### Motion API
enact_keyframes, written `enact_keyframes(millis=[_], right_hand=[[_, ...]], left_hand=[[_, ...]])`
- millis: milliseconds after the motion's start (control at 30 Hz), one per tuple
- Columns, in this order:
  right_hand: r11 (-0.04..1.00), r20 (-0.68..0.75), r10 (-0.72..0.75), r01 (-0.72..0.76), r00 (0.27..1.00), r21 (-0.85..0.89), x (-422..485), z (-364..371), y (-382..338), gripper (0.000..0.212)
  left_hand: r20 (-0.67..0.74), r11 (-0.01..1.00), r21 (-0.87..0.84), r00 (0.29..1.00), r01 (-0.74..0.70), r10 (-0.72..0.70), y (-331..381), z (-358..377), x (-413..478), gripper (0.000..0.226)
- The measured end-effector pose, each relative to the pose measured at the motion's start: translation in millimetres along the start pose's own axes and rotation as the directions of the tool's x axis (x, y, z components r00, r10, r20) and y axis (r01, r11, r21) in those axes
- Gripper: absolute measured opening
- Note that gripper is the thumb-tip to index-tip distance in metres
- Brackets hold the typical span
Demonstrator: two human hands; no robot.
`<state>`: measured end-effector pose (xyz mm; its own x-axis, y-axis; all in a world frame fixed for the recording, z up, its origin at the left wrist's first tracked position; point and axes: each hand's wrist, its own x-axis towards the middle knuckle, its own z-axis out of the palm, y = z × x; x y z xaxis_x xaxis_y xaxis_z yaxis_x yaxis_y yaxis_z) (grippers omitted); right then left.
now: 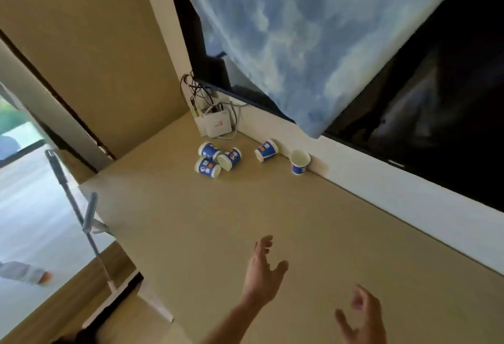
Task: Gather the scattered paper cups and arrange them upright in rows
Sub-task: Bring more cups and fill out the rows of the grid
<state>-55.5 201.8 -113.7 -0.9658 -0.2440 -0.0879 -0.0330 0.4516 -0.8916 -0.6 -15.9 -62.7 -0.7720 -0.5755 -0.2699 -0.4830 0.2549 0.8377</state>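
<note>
**Reaching with both hands empty over the tan counter**

Reaching forward, we have our left hand [263,275] raised above the counter [272,207] with the bare forearm coming in from the bottom edge; its fingers are spread and loosely curled, the thumb splayed to the right, and it grips nothing. Our right hand [364,316] sits lower and nearer to us, at the bottom edge, fingers likewise apart and bent, palm turned inward, also empty. Both hands are well apart from the cups.

Far across the counter, near its back corner, lie the blue-and-white paper cups. Three of them form a cluster, all tipped on their sides and touching or nearly so: one at the back [208,150], one to its right [230,158] with its white mouth facing us, and one in front [207,168]. A fourth cup [266,150] lies on its side near the white back ledge [381,188], apart from the cluster. A fifth cup [299,162] stands upright just beside that ledge, its open mouth showing.

Behind the cluster, in the corner, a white router box [215,125] leans with tangled cables [196,90] above it. A large dark screen [436,112] runs along the wall, partly covered by a cloud-printed blue cloth [300,30]. To the left, a beige wall panel [81,43] and a bright floor [32,207] show, with a thin metal pole [73,207] standing there.
</note>
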Motion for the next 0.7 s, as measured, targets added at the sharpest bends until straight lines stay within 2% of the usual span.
enact_keyframes(millis=[67, 333, 533, 633, 700], right_hand=[[0.996, 0.056, -0.010, 0.015, 0.998, -0.090, 4, 40, -23, 0.067], [0.988, 0.176, -0.009, 0.037, 0.984, -0.152, 36, 139, -87, 0.074], [0.971, 0.277, 0.011, 0.056, 0.961, -0.233, 66, 158, -104, 0.071], [0.951, 0.307, -0.049, 0.138, 0.951, -0.278, 94, 164, -118, 0.069], [0.923, 0.376, -0.076, 0.208, 0.924, -0.323, 120, 169, -129, 0.067]], left_hand=[[-0.077, 1.000, -0.014, 0.997, 0.027, -0.028, -11, -40, 39, 0.061], [-0.318, 0.973, -0.092, 0.920, 0.210, -0.228, -50, -151, 186, 0.062], [-0.407, 0.962, -0.092, 0.872, 0.256, -0.272, -56, -178, 274, 0.073], [-0.424, 0.949, -0.070, 0.852, 0.306, -0.306, -60, -181, 306, 0.081], [-0.416, 0.940, -0.062, 0.848, 0.335, -0.330, -64, -179, 321, 0.086]])
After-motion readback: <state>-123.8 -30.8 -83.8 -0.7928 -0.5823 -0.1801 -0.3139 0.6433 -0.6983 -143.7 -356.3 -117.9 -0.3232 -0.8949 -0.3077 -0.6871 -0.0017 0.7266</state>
